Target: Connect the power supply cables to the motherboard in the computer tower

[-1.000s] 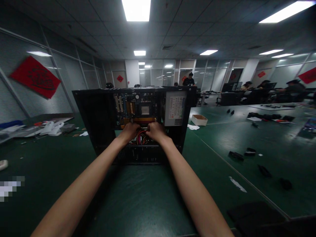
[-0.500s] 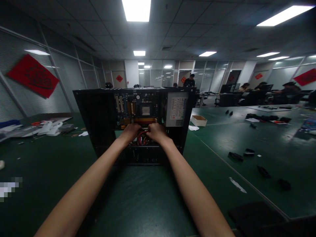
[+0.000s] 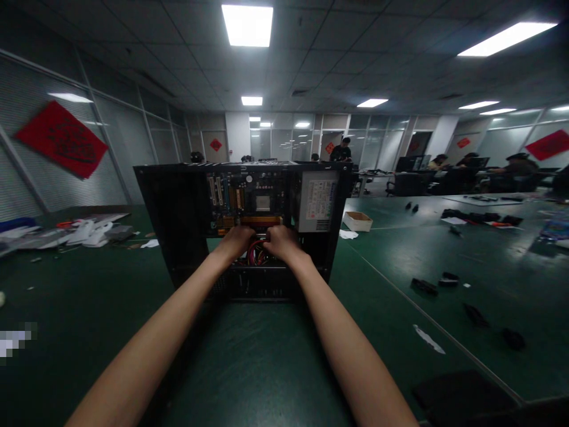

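Observation:
An open black computer case [image 3: 155, 201] stands upright on the green table, its inside facing me. Inside it a motherboard [image 3: 276, 191] carries a pale square processor socket [image 3: 262, 203]. To its right sits a power supply [image 3: 311, 201] with a white label. My left hand [image 3: 236, 242] and my right hand [image 3: 283, 242] are side by side at the board's lower edge, just under the orange-yellow memory slots [image 3: 267, 221]. The fingers of both are curled closed, and whatever they grip is hidden. Between and below them hangs a bundle of red and dark cables [image 3: 256, 253].
A small open white box [image 3: 358, 222] stands right of the case. Papers and white scraps [image 3: 95, 231] lie at the left. Several black parts [image 3: 424, 287] are scattered on the right of the table [image 3: 377, 332]. People [image 3: 341, 150] are in the background.
The whole view has shifted down slightly in the picture. Both hands stay at the same spot on the motherboard's lower edge, with hardly any visible movement.

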`<state>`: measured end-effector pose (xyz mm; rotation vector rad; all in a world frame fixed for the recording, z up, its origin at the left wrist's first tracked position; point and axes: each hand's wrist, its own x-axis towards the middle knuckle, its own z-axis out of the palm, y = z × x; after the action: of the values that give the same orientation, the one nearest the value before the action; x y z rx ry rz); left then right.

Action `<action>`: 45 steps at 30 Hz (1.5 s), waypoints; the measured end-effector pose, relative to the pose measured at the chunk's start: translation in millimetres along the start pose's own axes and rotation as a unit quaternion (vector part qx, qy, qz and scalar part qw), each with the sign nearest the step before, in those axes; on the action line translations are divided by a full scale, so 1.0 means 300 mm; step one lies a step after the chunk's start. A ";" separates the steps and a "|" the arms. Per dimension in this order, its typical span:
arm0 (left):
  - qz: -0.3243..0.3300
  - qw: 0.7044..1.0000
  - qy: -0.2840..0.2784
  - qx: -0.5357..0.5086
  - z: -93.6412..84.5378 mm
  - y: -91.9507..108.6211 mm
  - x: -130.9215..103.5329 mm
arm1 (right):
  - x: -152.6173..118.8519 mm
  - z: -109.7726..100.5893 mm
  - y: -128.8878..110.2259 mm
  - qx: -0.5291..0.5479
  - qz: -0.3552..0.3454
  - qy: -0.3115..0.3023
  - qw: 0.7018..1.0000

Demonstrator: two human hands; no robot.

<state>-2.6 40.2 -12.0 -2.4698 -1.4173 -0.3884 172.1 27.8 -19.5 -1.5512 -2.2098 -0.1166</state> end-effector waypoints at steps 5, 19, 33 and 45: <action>-0.004 1.000 0.001 -0.006 -0.004 0.002 -0.005 | 0.000 -0.002 -0.002 -0.003 0.000 0.002 1.000; -0.017 0.999 -0.013 -0.036 -0.008 0.004 0.013 | 0.019 0.029 0.011 0.009 -0.012 -0.003 1.000; -0.018 0.998 -0.013 -0.066 0.022 -0.044 0.054 | 0.008 0.026 0.008 0.018 -0.009 -0.012 1.000; -0.058 0.990 0.017 -0.124 0.032 -0.037 0.019 | -0.001 -0.002 0.014 -0.048 -0.111 0.035 0.992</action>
<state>-8.5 53.4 -17.7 -2.5620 -1.5889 -0.6654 176.3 28.9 -19.8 -1.3214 -2.3438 -0.3433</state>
